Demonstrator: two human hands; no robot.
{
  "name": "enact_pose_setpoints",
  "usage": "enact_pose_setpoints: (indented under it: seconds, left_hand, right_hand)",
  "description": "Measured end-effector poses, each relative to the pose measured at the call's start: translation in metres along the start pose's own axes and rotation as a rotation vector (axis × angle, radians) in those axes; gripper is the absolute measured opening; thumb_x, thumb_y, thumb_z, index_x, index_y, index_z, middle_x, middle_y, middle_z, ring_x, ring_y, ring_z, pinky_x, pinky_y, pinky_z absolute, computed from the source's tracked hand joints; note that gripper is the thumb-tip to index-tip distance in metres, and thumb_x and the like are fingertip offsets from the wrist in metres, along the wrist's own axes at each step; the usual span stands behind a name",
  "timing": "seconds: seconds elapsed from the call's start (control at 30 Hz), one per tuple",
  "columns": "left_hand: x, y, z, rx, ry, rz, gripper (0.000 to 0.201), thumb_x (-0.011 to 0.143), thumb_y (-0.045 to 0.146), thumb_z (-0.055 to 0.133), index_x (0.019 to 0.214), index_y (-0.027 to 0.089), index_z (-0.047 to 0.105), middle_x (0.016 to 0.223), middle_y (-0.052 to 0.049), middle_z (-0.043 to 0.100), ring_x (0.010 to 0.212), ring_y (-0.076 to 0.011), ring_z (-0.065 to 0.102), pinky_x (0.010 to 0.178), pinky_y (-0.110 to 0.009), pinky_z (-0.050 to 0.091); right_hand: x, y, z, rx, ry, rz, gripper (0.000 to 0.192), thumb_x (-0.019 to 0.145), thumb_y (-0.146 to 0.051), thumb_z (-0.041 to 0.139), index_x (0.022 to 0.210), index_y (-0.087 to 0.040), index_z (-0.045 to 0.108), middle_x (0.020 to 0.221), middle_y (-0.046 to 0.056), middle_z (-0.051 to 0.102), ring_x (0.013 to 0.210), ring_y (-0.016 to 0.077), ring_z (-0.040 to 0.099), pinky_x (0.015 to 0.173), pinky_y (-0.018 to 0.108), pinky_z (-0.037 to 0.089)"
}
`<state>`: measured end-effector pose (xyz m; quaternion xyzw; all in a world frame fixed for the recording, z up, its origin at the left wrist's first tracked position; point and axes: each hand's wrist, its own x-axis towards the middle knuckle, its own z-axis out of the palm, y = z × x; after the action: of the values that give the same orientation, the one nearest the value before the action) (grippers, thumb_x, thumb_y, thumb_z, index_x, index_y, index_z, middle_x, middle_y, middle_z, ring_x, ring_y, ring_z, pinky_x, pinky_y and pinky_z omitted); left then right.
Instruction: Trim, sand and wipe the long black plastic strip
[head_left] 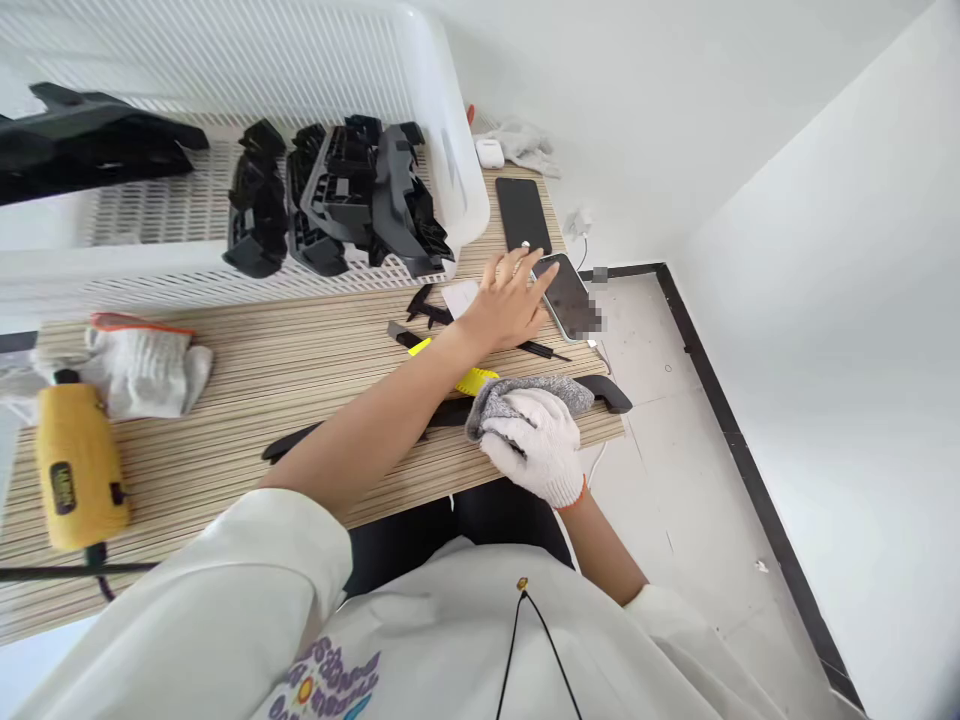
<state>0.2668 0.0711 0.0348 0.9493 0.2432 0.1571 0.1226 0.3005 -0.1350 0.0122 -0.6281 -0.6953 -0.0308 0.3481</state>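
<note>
My bare left hand reaches across the table with its fingers spread. Its fingertips are at the near phone, touching or just over its edge; I cannot tell which. On my right hand is a white knit glove with an orange cuff. That hand is closed around a grey cloth, which is pressed over a long black plastic part lying along the table's front. My left forearm hides some of this part. A yellow utility knife lies under the forearm, beside a black caliper.
A white basket at the back holds several black plastic parts. A yellow heat gun and white gloves are at the left. Near the wall lie another phone and a white earbud case. The table's edge ends at the right.
</note>
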Motion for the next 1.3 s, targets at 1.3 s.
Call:
enact_pose_setpoints:
  seconds: [1.3]
  left_hand:
    - [-0.257, -0.006, -0.043, 0.006, 0.101, -0.387, 0.042, 0.105, 0.037, 0.038, 0.139, 0.024, 0.058, 0.137, -0.009, 0.063, 0.127, -0.0314, 0.055, 0.104, -0.050, 0.042]
  right_hand:
    - [0.007, -0.003, -0.003, -0.024, 0.126, 0.017, 0.011, 0.090, -0.030, 0.067, 0.087, -0.024, 0.075, 0.103, 0.005, 0.074, 0.104, 0.0205, 0.068, 0.097, 0.037, 0.053]
